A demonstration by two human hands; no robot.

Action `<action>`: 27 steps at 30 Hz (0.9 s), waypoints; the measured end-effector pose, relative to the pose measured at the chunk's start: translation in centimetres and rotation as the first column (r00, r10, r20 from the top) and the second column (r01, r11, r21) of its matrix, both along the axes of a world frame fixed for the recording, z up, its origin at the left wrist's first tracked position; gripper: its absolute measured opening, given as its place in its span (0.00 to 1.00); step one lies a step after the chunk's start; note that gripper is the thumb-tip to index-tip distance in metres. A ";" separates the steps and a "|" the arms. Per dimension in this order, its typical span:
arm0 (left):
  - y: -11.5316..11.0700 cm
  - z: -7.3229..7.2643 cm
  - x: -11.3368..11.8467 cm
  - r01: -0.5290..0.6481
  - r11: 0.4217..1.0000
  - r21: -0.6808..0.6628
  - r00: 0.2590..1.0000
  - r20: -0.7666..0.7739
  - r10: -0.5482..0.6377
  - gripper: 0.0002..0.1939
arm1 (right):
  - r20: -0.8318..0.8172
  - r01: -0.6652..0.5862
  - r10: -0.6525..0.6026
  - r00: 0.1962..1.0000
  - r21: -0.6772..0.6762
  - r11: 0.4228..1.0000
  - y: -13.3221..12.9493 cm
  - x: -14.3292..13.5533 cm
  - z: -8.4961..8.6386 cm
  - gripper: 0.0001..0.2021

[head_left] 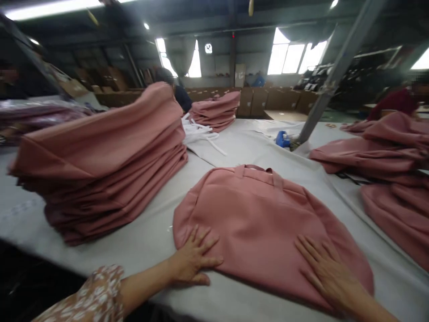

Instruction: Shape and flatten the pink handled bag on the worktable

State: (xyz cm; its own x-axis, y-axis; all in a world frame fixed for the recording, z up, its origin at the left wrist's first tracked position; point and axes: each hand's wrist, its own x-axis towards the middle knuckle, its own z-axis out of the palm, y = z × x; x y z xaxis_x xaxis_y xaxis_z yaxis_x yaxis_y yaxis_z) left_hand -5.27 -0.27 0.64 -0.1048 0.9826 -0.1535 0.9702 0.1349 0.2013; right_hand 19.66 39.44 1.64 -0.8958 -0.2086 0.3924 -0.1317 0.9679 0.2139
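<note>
A pink bag lies flat on the pale-covered table, its short handles at the far edge. My left hand rests with fingers spread on the bag's near left corner, the thumb over the table cloth. On the bag's right part lies my right hand, palm down, fingers stretched out and slightly apart. Neither hand grips anything. To the left of the bag rises a tall stack of folded pink bags.
More pink bags are heaped at the right. Farther back are another pink pile, white strips, a blue tape dispenser and a slanted metal post. People are partly visible behind the stack and at both sides.
</note>
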 end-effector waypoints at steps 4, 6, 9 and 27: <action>4.9 8.8 2.4 -0.066 0.991 -0.119 0.998 0.003 0.067 0.33 | 0.152 0.108 -0.100 0.983 -0.047 0.993 3.0 0.7 -7.1 0.33; 7.8 13.6 3.0 -0.037 0.985 -0.169 0.999 -0.006 0.037 0.26 | 0.167 0.103 -0.095 0.981 -0.039 0.994 3.1 0.9 -6.9 0.32; 9.0 15.7 1.1 0.071 0.987 0.142 0.989 -0.142 -0.051 0.26 | 0.161 0.095 -0.093 0.982 -0.003 0.995 2.8 1.0 -5.5 0.33; -6.1 -4.9 -11.6 -0.869 0.156 0.470 0.409 0.502 0.762 0.28 | 0.148 0.045 -0.054 0.988 0.062 0.997 1.2 -1.0 -1.1 0.37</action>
State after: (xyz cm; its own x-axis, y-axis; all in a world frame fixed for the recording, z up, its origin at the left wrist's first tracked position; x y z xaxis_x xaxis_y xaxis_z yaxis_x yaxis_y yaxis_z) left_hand -16.91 -6.34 -4.31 -0.9392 0.1704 0.2980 0.3360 0.6335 0.6969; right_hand 18.64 40.63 0.52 -0.9532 -0.1811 0.2421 -0.1185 0.9605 0.2519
